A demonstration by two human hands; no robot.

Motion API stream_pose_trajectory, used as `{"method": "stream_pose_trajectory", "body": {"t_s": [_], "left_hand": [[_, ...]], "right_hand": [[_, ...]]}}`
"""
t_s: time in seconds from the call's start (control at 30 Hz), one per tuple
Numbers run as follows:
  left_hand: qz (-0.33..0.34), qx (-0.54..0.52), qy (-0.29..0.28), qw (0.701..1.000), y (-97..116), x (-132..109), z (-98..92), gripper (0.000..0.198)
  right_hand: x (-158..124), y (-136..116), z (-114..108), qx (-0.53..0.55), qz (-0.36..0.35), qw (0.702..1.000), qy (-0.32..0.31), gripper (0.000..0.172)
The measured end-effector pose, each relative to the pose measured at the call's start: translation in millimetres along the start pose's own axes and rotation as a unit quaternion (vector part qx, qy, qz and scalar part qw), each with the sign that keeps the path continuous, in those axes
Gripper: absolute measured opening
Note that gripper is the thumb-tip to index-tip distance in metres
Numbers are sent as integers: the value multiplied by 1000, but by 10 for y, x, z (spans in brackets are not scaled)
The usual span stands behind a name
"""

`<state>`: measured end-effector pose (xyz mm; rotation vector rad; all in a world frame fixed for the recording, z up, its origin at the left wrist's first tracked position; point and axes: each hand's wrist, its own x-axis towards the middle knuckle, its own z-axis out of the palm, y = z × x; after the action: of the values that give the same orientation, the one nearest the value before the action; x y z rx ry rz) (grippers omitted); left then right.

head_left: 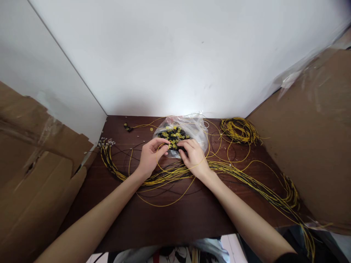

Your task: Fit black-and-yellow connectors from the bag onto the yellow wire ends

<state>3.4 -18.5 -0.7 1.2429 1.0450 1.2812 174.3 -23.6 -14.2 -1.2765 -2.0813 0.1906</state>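
Close to the near edge of the worktop [167, 224], a thin yellow loop [160, 206] of wire bows out. Behind it a long bundle of yellow and black wires [246, 179] runs from the left edge across to the right, with some strands hanging over the near right corner. Its left end carries small pale tips [105, 143], so those ends look finished.

Above the bundle, at the middle of the worktop, both hands work at a clear plastic bag [202, 138] full of small black and yellow pieces [166, 136]. The left hand [149, 157] has its thumb and forefinger drawn near each other at the pieces; whether they grip one, I cannot tell. The right hand [196, 157] has bent fingers [184, 145] over the pieces, a little parted, their hold hidden.

Many pieces remain in the bag, so much of the supply seems unused. Toward the far left corner, a black and yellow piece [127, 128] lies beside wire ends, apparently joined to them. In the far right corner sits a coil of wire [239, 132], seemingly untouched.
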Motion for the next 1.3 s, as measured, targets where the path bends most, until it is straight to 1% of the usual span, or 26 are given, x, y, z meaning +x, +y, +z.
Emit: {"method": "stream_pose_trajectory", "body": {"t_s": [0.1, 0.17, 0.27, 0.37, 0.63, 0.83, 1.1, 1.3], "left_hand": [[-2, 0, 2, 1000, 10, 7, -8, 11], [-8, 0, 0, 1000, 13, 15, -17, 11], [-18, -7, -8, 1000, 16, 25, -35, 11], [-20, -7, -22, 1000, 25, 30, -51, 11], [-24, -4, -30, 999, 34, 27, -63, 11], [-22, -4, -31, 999, 21, 31, -63, 11], [-18, 5, -29, 999, 32, 25, -61, 12], [-24, 3, -29, 999, 8, 33, -71, 13]], "right_hand": [[104, 41, -36, 1, 7, 1000, -10, 24], [204, 95, -46, -19, 25, 999, -9, 28], [341, 172, -30, -65, 50, 997, 0, 26], [399, 203, 7, -67, 44, 997, -9, 23], [307, 220, 72, -50, 31, 998, 23, 19], [287, 246, 79, -39, 44, 997, 43, 13], [302, 235, 121, -98, 58, 993, 27, 14], [300, 218, 107, -95, 63, 993, 22, 9]]}}
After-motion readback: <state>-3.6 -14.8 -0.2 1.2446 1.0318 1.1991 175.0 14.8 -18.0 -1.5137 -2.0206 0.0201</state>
